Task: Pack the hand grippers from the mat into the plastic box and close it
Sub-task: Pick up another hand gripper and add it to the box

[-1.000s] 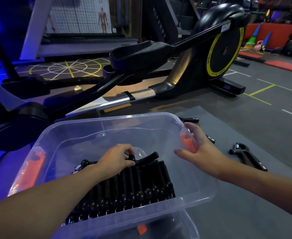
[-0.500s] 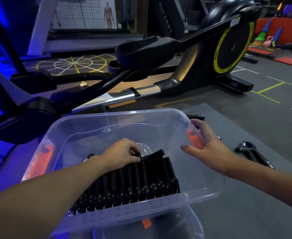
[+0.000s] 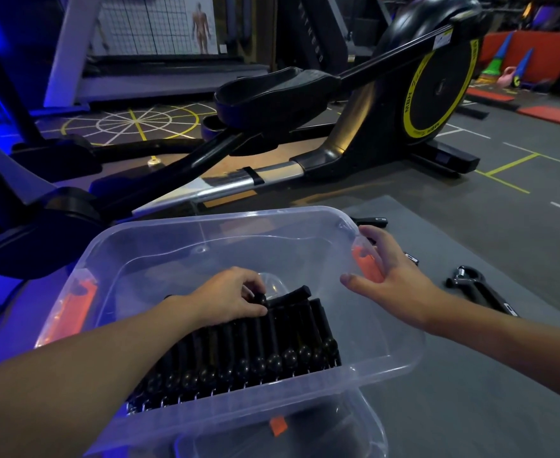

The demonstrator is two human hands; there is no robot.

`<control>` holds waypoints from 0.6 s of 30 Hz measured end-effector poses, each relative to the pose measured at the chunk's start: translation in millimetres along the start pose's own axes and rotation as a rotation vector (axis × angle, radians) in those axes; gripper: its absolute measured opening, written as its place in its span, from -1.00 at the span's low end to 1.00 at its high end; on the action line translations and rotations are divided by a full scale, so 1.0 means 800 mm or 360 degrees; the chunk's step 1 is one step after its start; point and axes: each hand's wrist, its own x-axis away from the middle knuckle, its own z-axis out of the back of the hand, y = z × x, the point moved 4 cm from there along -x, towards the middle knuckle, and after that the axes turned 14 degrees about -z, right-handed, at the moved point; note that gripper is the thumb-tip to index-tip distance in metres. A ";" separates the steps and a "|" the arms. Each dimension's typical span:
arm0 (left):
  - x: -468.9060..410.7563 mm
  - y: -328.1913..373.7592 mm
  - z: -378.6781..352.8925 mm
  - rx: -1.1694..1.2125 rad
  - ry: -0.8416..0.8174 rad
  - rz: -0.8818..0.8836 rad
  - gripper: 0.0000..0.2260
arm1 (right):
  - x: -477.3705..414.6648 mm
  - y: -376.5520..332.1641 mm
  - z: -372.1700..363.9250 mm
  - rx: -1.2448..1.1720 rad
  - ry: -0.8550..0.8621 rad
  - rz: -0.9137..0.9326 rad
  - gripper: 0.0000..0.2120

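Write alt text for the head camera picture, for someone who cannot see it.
A person's left hand grips a black hand gripper inside a clear plastic box, above a packed row of grippers; the open right hand is at the box's right wall. Another gripper lies on the grey mat, an exercise machine behind.

The plastic box (image 3: 305, 399) is clear and colourless, with an orange latch (image 3: 77, 305) at each end. The hand grippers (image 3: 259, 342) inside are black, a row of glossy round knobs over silvery wire springs. The loose gripper (image 3: 480, 292) on the dark grey mat (image 3: 470, 391) is black with a silver coil. The elliptical trainer (image 3: 354, 133) is black, its disc ringed in yellow. The floor marking (image 3: 140, 122) is a wheel of white and yellow spokes, and the far pads (image 3: 556, 115) are red
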 end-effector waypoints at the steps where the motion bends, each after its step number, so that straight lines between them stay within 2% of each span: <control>1: 0.000 0.001 0.001 -0.0010 0.0006 -0.0003 -0.77 | 0.000 0.000 0.000 -0.0002 -0.0004 0.0002 -0.27; 10: -0.022 0.045 0.025 -0.0075 0.0186 -0.0147 -0.81 | 0.003 -0.001 0.001 -0.0017 -0.0043 0.0015 -0.31; 13: -0.038 0.064 0.030 -0.0043 0.0293 -0.0222 -0.82 | 0.002 0.003 0.009 -0.0183 -0.0020 0.0003 -0.52; 16: -0.056 0.095 0.026 -0.0056 0.0402 -0.0317 -0.82 | -0.006 0.028 0.030 -0.0408 0.0301 -0.0076 -0.79; 18: -0.068 0.126 0.019 -0.0097 0.0475 -0.0422 -0.83 | -0.016 0.061 0.042 -0.0356 0.0455 -0.0225 -0.85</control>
